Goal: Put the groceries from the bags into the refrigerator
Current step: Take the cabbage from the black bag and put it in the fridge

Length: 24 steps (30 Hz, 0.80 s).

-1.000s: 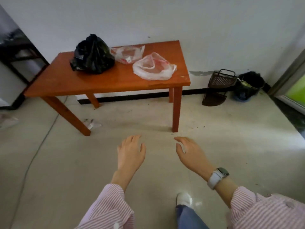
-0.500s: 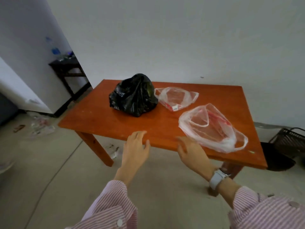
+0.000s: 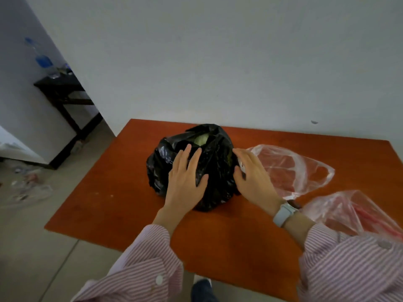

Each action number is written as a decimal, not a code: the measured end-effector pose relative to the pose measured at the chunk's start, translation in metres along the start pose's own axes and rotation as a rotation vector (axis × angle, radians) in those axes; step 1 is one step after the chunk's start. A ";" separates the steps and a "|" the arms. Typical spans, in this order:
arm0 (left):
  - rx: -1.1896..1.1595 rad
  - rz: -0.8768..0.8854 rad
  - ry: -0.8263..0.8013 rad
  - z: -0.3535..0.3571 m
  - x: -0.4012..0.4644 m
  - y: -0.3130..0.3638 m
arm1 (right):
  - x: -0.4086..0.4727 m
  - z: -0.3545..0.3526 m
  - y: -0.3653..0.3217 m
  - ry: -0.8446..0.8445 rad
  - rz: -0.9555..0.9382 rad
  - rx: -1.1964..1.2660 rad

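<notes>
A bulging black plastic bag (image 3: 216, 171) stands on the orange-brown wooden table (image 3: 113, 192), its mouth partly open with something pale green showing inside. My left hand (image 3: 185, 179) lies flat against the bag's front with straight fingers. My right hand (image 3: 253, 179) reaches to the bag's right side, fingers extended, touching or nearly touching it. To the right lie two clear plastic bags with red markings, one (image 3: 292, 168) behind my right wrist and another (image 3: 353, 212) near the table's right front. The refrigerator is out of view.
A white wall runs right behind the table. At the left, a dark side table (image 3: 65, 94) with blue-capped bottles stands in a doorway. Plastic litter (image 3: 28, 188) lies on the grey floor to the left. My shoe (image 3: 201, 284) shows under the table's front edge.
I have stepped up to the table. Both hands moved forward from the table's front edge and now reach the black bag, which looms much larger in view.
</notes>
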<state>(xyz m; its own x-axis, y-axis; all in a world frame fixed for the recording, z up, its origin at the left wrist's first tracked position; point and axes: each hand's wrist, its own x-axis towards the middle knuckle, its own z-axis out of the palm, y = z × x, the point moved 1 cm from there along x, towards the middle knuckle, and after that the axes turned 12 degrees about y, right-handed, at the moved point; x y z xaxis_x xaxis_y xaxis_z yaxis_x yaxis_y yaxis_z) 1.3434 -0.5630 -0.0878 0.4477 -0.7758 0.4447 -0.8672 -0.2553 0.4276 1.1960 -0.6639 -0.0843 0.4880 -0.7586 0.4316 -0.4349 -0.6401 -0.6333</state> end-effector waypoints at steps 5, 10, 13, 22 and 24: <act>0.088 0.178 -0.288 0.046 0.087 -0.059 | 0.087 0.057 0.015 -0.088 0.043 0.009; -0.034 0.411 -0.455 0.066 0.099 -0.097 | 0.102 0.076 0.054 -0.405 0.230 -0.028; 0.155 0.492 -0.613 0.070 0.094 -0.117 | 0.092 0.081 0.074 -0.421 0.255 -0.179; 0.037 0.123 -0.156 0.091 0.134 -0.127 | 0.118 0.104 0.079 -0.329 0.039 -0.317; 0.029 0.054 -0.292 0.096 0.146 -0.132 | 0.134 0.107 0.089 -0.359 0.046 -0.312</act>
<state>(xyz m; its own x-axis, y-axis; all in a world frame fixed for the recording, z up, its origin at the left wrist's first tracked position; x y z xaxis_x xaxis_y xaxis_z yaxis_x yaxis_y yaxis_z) 1.5020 -0.6978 -0.1553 0.3228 -0.9207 0.2192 -0.8956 -0.2222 0.3854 1.3037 -0.8090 -0.1515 0.6696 -0.7324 0.1234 -0.6420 -0.6543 -0.3997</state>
